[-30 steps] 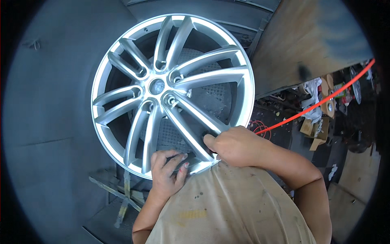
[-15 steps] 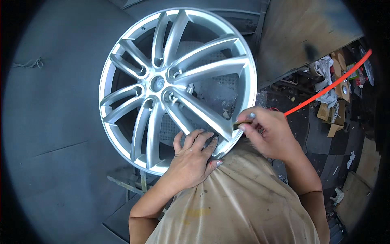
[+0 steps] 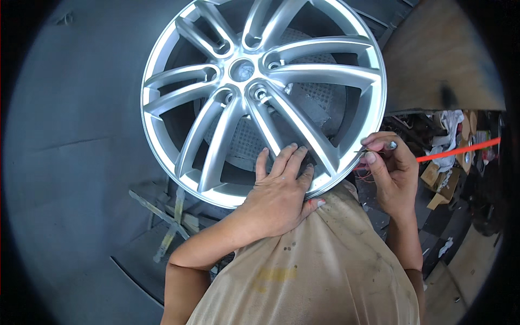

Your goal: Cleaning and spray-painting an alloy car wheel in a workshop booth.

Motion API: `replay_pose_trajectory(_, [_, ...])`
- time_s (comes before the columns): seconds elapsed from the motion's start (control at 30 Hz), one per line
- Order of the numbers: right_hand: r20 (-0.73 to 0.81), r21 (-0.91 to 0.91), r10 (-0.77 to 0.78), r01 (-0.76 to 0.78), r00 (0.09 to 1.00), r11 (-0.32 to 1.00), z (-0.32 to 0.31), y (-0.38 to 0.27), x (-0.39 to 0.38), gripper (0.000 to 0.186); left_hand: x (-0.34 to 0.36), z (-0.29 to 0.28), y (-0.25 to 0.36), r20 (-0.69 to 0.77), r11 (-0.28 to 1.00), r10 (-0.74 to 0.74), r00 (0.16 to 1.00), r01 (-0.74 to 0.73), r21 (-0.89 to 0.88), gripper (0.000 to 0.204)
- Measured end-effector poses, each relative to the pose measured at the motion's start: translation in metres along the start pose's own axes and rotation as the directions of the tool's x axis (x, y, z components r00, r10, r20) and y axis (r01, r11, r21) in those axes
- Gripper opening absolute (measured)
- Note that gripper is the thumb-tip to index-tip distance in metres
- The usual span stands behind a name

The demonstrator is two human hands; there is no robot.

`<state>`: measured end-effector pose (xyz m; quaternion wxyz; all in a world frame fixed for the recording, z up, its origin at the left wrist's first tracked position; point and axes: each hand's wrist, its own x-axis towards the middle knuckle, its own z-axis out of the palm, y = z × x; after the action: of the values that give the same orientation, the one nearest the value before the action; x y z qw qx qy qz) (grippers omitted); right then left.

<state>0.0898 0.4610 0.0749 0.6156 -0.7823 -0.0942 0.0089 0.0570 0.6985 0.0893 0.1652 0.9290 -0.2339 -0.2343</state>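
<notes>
Nearest is tan, stained cloth point(image 3: 303, 260) over the person's body, its upper edge against the lower rim of a large, silver-coloured metal wheel with paired spokes point(image 3: 241, 86). The wheel lies face up in front of the person, its top edge running out of view. The left hand point(image 3: 281, 189) is unclenched, fingers spread over the lower rim and the foot of a spoke, which seems to steady the wheel more than grasp it. The right hand point(image 3: 395, 173) has its grip closed in a pinch on a small, thin, dark piece point(image 3: 359, 151), mostly hidden by the fingers, at the wheel's lower right edge; whether it touches the rim is not clear.

As for progress, the visible face looks evenly silver and bright, so the work in hand seems to be at the detail stage, along the rim. No finished or unfinished stretch can be told apart, so how much is left is unclear.

Beneath the wheel shows a round, grey, dimpled plate point(image 3: 314, 89); beyond lie crossed, tape-streaked bars point(image 3: 176, 219), an orange-red hose point(image 3: 460, 150), an open brown cardboard box point(image 3: 440, 184) and a brown, dark-smudged panel point(image 3: 439, 65).
</notes>
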Motion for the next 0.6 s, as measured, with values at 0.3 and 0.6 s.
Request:
replay_pose_trajectory(0.3, [0.083, 0.001, 0.295, -0.296, 0.952, 0.955, 0.0, -0.016, -0.011, 0.014, -0.029, -0.008, 0.007, -0.175, 0.932, 0.152, 0.973, -0.2, -0.301, 0.05])
replay_pose_trajectory(0.6, [0.169, -0.274, 0.157, -0.106, 0.973, 0.956, -0.02, -0.017, -0.004, 0.02, -0.029, -0.026, 0.002, 0.232, 0.892, 0.048, 0.972, 0.063, -0.447, 0.068])
